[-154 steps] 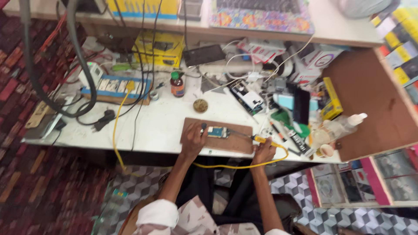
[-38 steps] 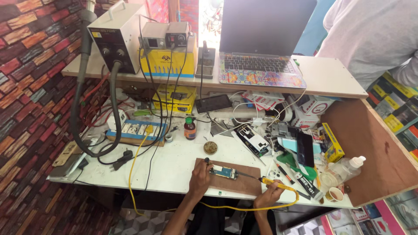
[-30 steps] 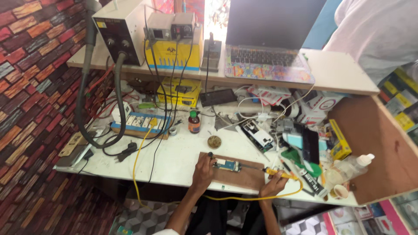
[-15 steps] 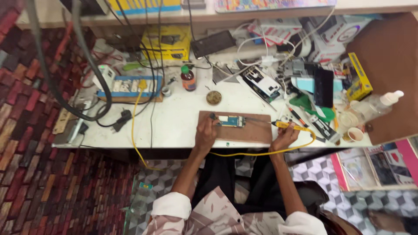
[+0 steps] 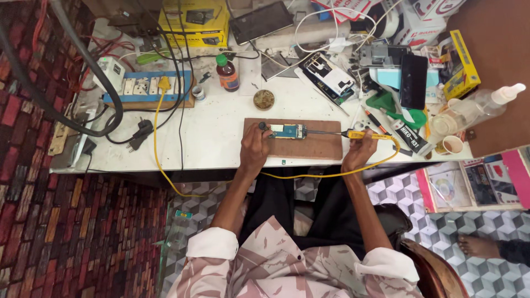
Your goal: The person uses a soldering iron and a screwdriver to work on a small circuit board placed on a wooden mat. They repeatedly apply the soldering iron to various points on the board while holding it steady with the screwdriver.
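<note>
A small blue circuit board (image 5: 287,131) lies on a brown wooden board (image 5: 317,147) at the white table's front edge. My left hand (image 5: 255,148) presses on the circuit board's left end and holds it down. My right hand (image 5: 359,152) grips a yellow-handled soldering iron (image 5: 361,134), its thin metal tip reaching left to the circuit board's right end. The iron's yellow cable (image 5: 331,174) loops below the table edge toward the left.
A blue power strip (image 5: 146,88), a brown bottle with green cap (image 5: 226,73), a round tin (image 5: 264,99), an opened phone (image 5: 328,76), a black phone (image 5: 413,81), tubes, cups and a clear squeeze bottle (image 5: 480,102) crowd the table. Someone's bare foot (image 5: 477,246) is at the lower right.
The view has tilted down and closer to the bench. Both hands stay at the wooden board, left on the circuit board, right holding the iron against it.
</note>
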